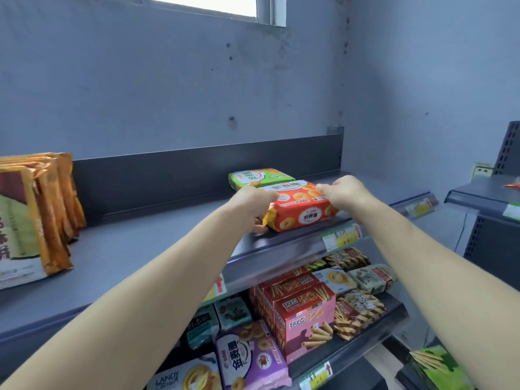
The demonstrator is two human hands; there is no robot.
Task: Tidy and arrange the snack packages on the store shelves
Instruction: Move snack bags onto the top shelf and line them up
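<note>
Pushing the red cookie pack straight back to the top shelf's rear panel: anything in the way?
Yes: the green pack lies flat right behind the red pack, between it and the rear panel. Left hand and right hand grip it.

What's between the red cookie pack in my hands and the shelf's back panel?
A green pack lies flat there, behind the red cookie pack, before the dark back panel; head view.

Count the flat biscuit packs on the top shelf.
2: the red pack at the front, held by the left hand and right hand; the green pack right behind it.
</note>
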